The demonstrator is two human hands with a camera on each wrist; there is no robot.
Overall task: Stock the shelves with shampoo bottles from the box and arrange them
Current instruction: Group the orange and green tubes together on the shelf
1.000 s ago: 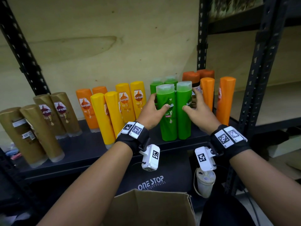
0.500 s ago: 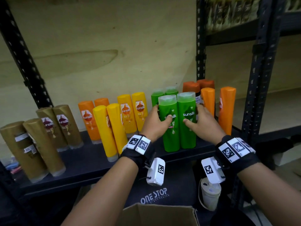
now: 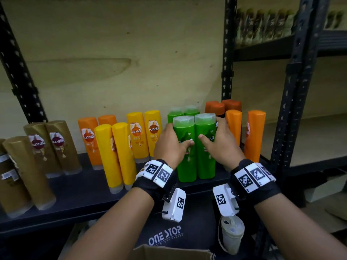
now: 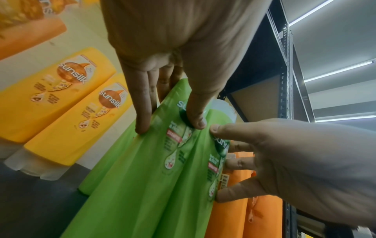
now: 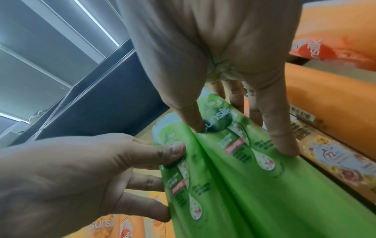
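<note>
Stocking appears well advanced: brown, orange and yellow bottles stand in rows on the shelf (image 3: 78,192), while the left hand (image 3: 170,145) and right hand (image 3: 221,147), fingers curled around the two front green bottles (image 3: 195,147) at 12 o'clock, square them up, the box (image 3: 169,253) at 6 o'clock, contents unseen.

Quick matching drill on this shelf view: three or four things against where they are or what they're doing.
Things:
1. left hand
2. right hand
3. brown bottles
4. cardboard box

States:
A. far left of the shelf
B. holds the left front green bottle
C. below the shelf, at the bottom edge
D. holds the right front green bottle

Pairs: 1-B, 2-D, 3-A, 4-C
</note>
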